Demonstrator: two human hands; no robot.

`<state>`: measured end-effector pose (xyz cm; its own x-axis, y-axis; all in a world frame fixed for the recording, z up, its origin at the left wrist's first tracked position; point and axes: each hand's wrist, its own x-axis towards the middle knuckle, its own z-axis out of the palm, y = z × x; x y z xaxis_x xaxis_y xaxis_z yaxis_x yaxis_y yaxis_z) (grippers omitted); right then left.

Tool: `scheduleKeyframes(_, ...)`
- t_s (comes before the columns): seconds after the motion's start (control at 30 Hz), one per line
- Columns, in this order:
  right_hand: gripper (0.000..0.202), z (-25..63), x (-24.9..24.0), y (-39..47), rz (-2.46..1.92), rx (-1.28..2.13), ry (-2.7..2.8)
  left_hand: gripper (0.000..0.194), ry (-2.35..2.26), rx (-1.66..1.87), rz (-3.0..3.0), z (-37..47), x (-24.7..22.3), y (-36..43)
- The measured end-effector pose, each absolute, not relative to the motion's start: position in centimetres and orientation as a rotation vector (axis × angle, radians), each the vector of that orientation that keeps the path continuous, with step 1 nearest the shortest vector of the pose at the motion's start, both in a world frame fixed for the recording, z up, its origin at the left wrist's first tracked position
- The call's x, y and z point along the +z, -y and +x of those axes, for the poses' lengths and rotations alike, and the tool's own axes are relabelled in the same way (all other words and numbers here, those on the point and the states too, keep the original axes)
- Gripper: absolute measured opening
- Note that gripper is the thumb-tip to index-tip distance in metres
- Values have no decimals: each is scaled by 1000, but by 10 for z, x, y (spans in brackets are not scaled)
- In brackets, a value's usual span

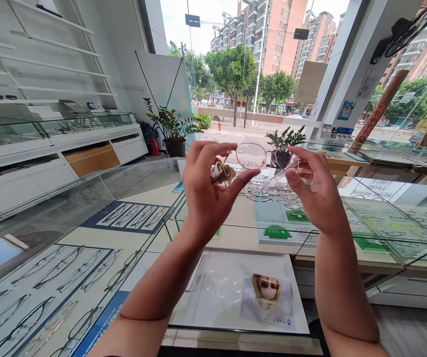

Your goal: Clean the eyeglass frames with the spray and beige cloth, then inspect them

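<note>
– Since both hands are up, what's held, and where?
– Glasses (pixel 251 156), thin rim, raised above the counter (pixel 217 302). Left hand (pixel 208 193): closed on one side of the frame, index at the outer rim, thumb by the lower edge, crumpled cloth (pixel 222 172) tucked in the same grip. Right hand (pixel 317 191): thumb and index pinched on the other side; exact contact too blurry to tell.
– Main risk?
– Bending, my call. Rim looks light, so if the two hands pull or twist against each other, it could warp.
– Drop?
– Possible. Only fingertips hold it, and the cloth crowds the left hand. One slip could land it on the glass, maybe near the printed sheet (pixel 267 300), and scratch a lens.
– Smudges?
– Likely enough: left thumb sits close to the lens, so a small slide could leave a print.
</note>
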<state>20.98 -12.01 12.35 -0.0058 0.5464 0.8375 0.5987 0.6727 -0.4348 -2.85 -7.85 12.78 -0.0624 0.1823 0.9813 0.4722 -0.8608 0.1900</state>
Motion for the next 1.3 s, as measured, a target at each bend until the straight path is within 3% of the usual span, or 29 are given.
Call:
scheduleKeyframes(0.57,50,209,121,116,-947,53,1628,53,679,-2019,-1991,-29,127,78)
scheduleKeyframes(1.3,48,214,124,116,-910,-130,1575,49,723,-1969,-2124,-35,132,80)
